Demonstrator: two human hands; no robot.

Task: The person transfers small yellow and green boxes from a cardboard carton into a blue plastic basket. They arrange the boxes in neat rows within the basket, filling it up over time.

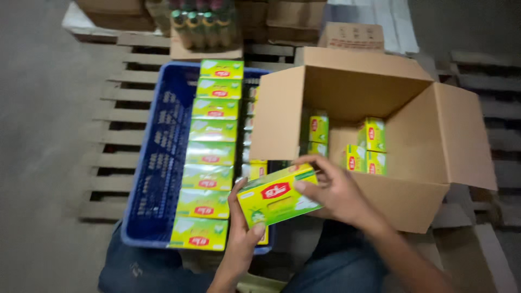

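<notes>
Cardboard carton (434, 135) stands open, at least 6 small green-yellow boxes stacked inside; left of the carton, a blue crate (157, 163) holds a row of 8 more. In front of the carton, left hand (241, 239) and right hand (336, 192) both clasp 1 yellow box (274, 199), seemingly mid-transfer; placing it calls for a free slot

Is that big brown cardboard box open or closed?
Open. The cardboard box has its flaps spread outward, and several small yellow-green packets show inside against its inner walls.
</notes>
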